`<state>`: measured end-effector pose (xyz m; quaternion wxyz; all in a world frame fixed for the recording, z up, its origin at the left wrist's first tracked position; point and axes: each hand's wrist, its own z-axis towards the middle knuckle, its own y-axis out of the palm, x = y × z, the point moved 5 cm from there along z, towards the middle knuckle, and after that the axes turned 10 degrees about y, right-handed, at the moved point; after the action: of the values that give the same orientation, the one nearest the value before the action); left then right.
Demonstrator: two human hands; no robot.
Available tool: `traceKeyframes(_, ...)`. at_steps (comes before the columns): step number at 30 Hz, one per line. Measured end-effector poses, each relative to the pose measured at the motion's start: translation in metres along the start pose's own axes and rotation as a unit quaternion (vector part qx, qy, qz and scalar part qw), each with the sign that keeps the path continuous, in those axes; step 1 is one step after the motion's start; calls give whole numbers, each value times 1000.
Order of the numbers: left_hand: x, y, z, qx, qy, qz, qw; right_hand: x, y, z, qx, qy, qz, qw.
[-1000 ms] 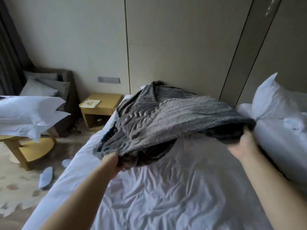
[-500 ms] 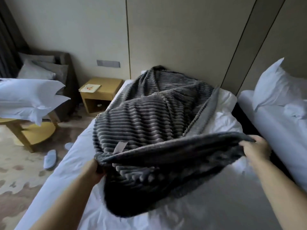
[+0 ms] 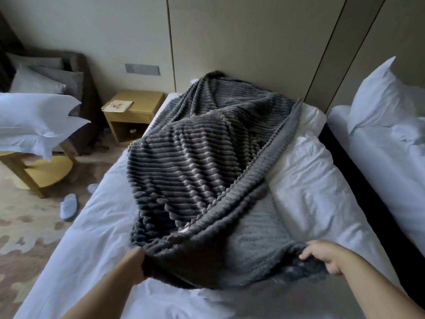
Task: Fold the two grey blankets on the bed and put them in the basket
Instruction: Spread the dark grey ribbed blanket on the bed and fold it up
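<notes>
Bottom of the frame first: the left hand sits at lower centre-left, fingers curled tight around the near edge of the dark grey ribbed fleece blanket, fabric bunched in its fist. Over at lower right, the right hand has the other end of that same edge, fingers hooked over the top and thumb tucked below, pinching the cloth. Between the two hands the near hem hangs in a shallow sag just above the bed with the rumpled white sheet. From there the blanket runs up the middle of the frame along the mattress, humped and creased, ribs running crosswise. Its right side is turned over, showing a lighter, smoother grey face, and a small pale tag peeks out near the fold. The far end climbs against the beige panelled wall at the head of the bed. At the left edge, two pale slippers lie on the patterned carpet, beside a round yellow wooden table stacked with white pillows. Right side of the frame, a second white bed carries a plump white pillow. Further back at upper left, a square light wooden nightstand holds a printed card, and a dark armchair with grey cushions fills the corner.
</notes>
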<state>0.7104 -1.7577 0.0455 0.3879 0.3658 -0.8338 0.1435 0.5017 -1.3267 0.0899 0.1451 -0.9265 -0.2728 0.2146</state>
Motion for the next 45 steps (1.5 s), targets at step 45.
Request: traceKeyframes(45, -200, -69, -272, 133, 156, 228, 952, 279, -49, -73, 206, -201, -387, 876)
